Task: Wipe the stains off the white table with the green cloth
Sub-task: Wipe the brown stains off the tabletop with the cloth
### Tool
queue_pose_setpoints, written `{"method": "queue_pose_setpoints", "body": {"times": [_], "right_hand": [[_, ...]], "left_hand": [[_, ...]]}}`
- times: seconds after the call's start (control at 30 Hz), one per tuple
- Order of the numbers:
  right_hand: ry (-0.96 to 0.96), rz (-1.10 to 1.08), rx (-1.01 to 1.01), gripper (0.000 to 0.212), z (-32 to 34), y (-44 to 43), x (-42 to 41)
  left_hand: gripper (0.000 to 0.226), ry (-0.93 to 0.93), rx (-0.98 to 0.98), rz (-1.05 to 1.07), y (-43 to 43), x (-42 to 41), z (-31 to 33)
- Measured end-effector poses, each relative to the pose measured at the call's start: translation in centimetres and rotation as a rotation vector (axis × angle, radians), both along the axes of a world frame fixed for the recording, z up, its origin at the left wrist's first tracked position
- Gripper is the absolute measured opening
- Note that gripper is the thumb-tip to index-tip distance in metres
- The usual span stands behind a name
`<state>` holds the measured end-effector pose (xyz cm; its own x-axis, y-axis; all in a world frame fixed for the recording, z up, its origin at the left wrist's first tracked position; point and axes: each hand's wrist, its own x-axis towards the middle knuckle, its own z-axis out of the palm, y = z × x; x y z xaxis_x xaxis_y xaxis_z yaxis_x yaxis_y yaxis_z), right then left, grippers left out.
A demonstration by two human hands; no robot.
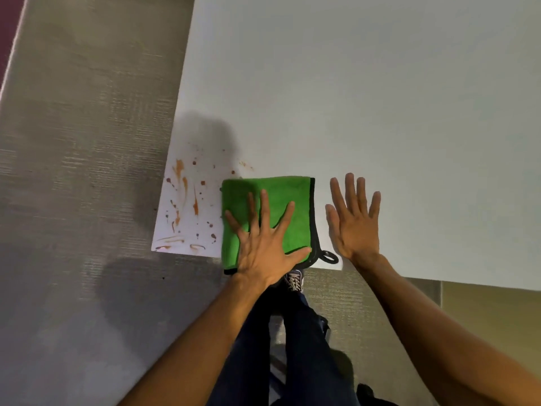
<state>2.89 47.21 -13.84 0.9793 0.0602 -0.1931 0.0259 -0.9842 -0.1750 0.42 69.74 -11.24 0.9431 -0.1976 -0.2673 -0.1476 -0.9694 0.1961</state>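
A folded green cloth (281,197) with a dark edge and a small hanging loop lies at the near edge of the white table (380,98). My left hand (265,244) presses flat on the cloth, fingers spread. Orange and brown stains (187,206) cover the table's near left corner, just left of the cloth. My right hand (355,221) rests flat on the bare table right of the cloth, fingers apart, holding nothing.
Grey carpet (73,171) lies left of and below the table. My legs in dark trousers and a shoe (294,281) stand under the table's near edge. The table's left edge runs diagonally up from the stained corner.
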Motion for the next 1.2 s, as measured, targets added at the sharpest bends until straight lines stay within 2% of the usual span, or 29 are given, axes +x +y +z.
{"method": "queue_pose_setpoints", "body": {"times": [0.13,0.33,0.47,0.63,0.9,1.03,1.2], "right_hand": [[-0.058,-0.021,-0.037,0.06,-0.9,-0.2,-0.1],[-0.083,-0.019,-0.073,0.06,-1.1,0.1,0.0],[-0.082,-0.013,-0.101,0.061,-1.3,-0.1,0.2],[-0.085,-0.013,-0.085,0.062,-1.6,-0.2,0.2],[-0.112,-0.007,-0.064,0.062,-1.6,-0.4,-0.1],[-0.111,-0.004,-0.077,0.062,-1.6,-0.4,0.0],[-0.109,-0.014,-0.049,0.062,-1.7,-0.4,0.0]], "left_hand": [[0.104,-0.053,0.011,0.041,-0.9,0.4,-1.0],[0.067,-0.09,0.031,0.077,-1.1,0.3,-1.6],[0.059,-0.105,0.046,0.028,-1.1,0.1,-2.2],[0.055,-0.183,0.001,0.019,-1.0,0.0,-3.1],[0.056,-0.183,0.018,0.081,-1.3,1.6,-3.0],[0.065,-0.126,0.036,0.174,-0.8,5.0,-2.2],[0.055,-0.109,0.091,0.263,0.4,10.0,-1.7]]}}
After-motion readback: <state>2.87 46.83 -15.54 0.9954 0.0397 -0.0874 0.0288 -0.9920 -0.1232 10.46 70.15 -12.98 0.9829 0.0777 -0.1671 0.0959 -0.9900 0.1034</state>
